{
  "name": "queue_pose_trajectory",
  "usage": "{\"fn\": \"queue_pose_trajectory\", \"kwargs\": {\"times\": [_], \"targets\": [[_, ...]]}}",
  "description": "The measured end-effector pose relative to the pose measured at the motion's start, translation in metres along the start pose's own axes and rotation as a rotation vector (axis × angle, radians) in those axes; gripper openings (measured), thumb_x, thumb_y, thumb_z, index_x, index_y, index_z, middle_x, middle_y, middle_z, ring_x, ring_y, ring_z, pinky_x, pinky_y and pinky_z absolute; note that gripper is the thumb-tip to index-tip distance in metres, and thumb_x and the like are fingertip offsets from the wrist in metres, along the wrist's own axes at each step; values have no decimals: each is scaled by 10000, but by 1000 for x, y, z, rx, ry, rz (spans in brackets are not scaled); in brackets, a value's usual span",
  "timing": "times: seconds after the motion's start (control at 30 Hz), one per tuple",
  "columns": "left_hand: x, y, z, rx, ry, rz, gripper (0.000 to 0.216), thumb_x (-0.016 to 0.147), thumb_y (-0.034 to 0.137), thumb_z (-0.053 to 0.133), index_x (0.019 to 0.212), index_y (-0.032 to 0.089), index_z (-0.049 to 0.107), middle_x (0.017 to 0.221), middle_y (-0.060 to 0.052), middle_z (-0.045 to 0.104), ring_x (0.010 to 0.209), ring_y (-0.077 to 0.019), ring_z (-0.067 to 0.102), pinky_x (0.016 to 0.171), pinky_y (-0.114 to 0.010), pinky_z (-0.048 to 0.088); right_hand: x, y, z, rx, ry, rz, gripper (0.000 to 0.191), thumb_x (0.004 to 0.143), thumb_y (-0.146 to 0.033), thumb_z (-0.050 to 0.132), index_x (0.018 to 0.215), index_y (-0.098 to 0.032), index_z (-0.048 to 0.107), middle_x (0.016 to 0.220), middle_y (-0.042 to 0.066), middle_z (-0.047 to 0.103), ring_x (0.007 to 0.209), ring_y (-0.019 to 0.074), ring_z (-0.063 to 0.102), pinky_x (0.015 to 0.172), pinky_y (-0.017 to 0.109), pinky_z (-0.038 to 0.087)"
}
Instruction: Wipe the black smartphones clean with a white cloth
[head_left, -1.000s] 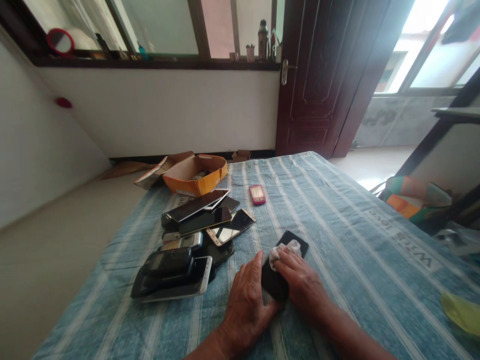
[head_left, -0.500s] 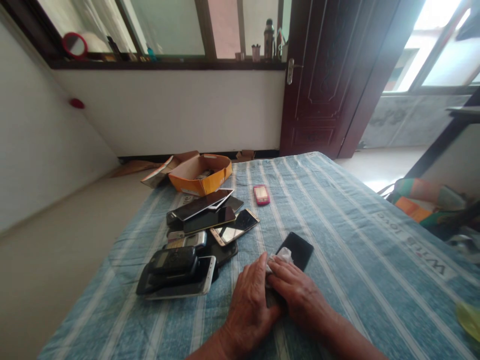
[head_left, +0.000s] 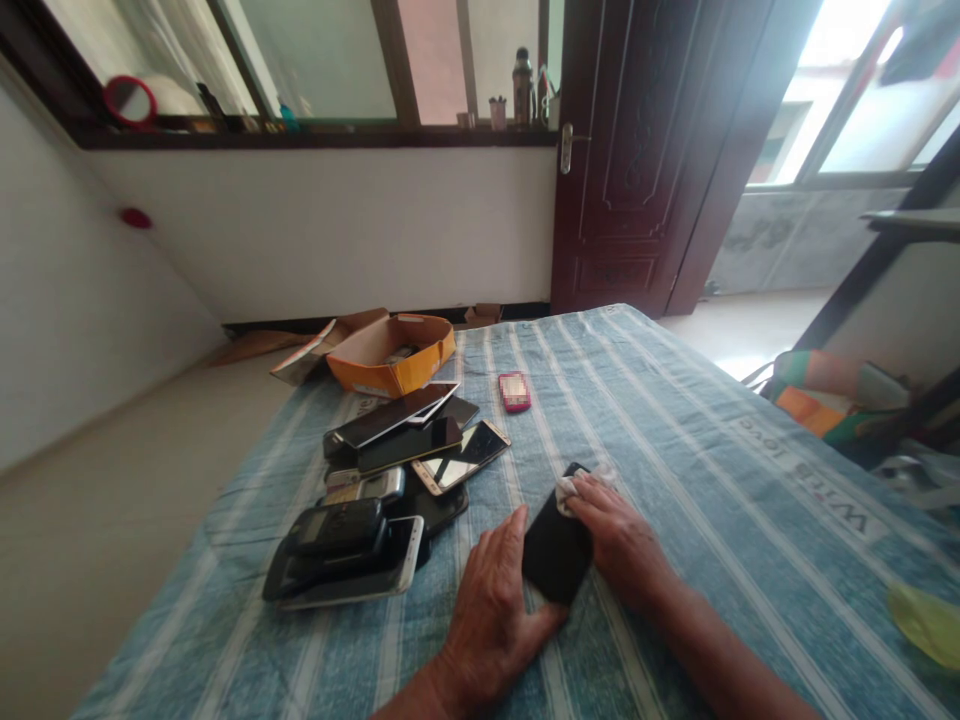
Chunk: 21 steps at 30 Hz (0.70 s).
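Observation:
A black phone lies flat on the blue striped cloth in front of me. My left hand rests flat beside its left edge, fingers stretched out and touching it, thumb at its near end. My right hand presses a small white cloth onto the far end of the phone, fingers closed over the cloth.
A pile of several phones lies to the left on the cloth. A small red phone sits farther back. An orange cardboard box stands at the far left corner. A yellow-green object lies at the right edge. A dark door stands behind.
My right hand has slid the white cloth from the near part of the black phone to its far end, uncovering most of the phone. My left hand stays beside it.

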<state>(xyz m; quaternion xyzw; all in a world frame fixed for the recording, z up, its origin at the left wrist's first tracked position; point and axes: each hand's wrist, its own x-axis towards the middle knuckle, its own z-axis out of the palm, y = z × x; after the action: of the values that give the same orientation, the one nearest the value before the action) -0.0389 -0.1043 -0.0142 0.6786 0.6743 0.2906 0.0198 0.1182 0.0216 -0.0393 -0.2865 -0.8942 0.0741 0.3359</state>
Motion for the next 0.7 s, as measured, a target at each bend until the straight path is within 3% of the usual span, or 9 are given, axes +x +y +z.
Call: {"fn": "queue_pose_trajectory", "kwargs": {"times": [0.53,0.7], "targets": [[6,1,0,80,3,12,846,684,186,720,1423,171,307,1245,-166,612,1125,-326,604,938,-518,521,3,3,-1,22,3,93,419,863,-22,428,1168,-191,660,1310,112,611,1287,259,503,1057,465,429],[32,-2,-21,103,-83,107,620,687,301,745,1251,155,535,1232,-160,633,1123,-323,608,947,-470,520,4,4,2,18,19,94,420,849,0,428,1165,-163,653,1291,113,624,1271,264,515,1049,450,437]]}}
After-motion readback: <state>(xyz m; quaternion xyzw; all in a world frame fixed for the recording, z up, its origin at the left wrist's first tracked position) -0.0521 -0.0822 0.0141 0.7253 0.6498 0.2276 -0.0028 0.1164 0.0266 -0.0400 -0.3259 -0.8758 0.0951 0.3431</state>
